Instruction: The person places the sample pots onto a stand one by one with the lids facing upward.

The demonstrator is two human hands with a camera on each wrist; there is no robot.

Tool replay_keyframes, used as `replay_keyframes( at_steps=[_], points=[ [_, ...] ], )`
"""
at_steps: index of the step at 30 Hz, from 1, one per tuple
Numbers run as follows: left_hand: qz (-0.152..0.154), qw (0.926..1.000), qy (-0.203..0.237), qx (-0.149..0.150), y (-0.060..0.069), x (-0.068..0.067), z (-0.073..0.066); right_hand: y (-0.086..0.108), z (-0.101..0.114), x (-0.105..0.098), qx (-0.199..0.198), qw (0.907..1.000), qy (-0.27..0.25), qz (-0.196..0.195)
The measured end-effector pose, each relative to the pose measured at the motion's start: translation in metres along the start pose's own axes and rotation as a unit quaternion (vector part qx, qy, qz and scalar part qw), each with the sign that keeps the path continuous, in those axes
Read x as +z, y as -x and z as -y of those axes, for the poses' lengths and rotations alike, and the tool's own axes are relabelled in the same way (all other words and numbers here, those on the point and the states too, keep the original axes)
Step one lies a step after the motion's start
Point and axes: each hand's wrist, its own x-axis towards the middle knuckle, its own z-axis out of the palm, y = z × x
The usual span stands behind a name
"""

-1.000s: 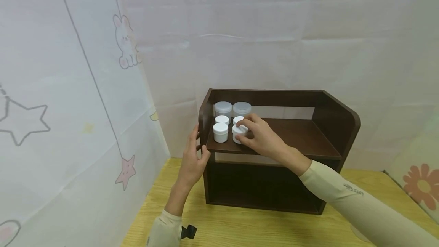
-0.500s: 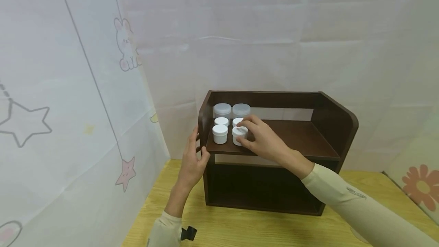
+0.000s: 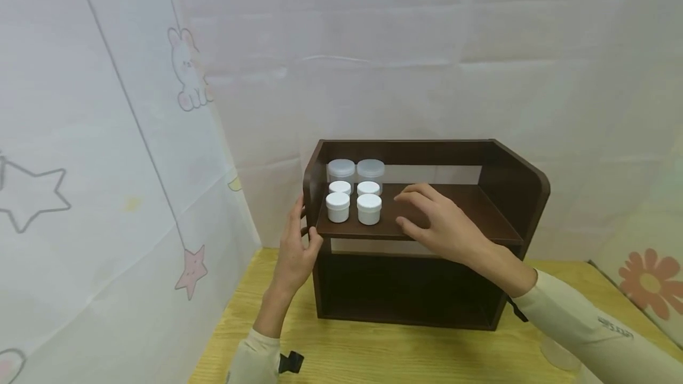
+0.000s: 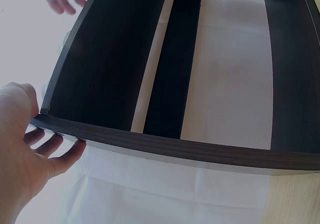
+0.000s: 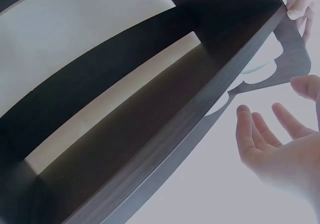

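Right hand (image 3: 443,225) hovers, grip apart and empty, near white jars (image 3: 369,211) mid-frame on the shelf unit (image 3: 408,152), left hand (image 3: 295,258) clamped on its side panel (image 3: 313,185); step judged jar placement, next move likely needs a clean withdrawal

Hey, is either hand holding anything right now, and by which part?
The left hand holds the dark shelf by the front edge of its left side panel. The right hand, beside the white jars, holds nothing.
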Motion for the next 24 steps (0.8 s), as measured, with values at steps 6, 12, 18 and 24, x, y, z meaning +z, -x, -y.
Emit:
replay_keyframes(
  at_steps=[6, 12, 18, 24],
  points=[
    [0.002, 1.0, -0.005, 0.004, -0.001, -0.002, 0.0, 0.03, -0.007, -0.007, -0.028, 0.999, 0.031, -0.018],
    [0.002, 0.9999, -0.004, 0.014, 0.0, 0.002, 0.001, 0.062, -0.017, -0.017, -0.051, 0.9961, 0.063, -0.034],
    [0.002, 1.0, -0.004, 0.005, 0.0, 0.005, 0.001, 0.111, -0.035, -0.028, -0.066, 0.9935, 0.061, -0.07],
    [-0.011, 0.9999, -0.01, -0.003, 0.002, 0.003, 0.004, 0.162, -0.059, -0.04, -0.006, 0.9967, 0.063, -0.051]
  ],
)
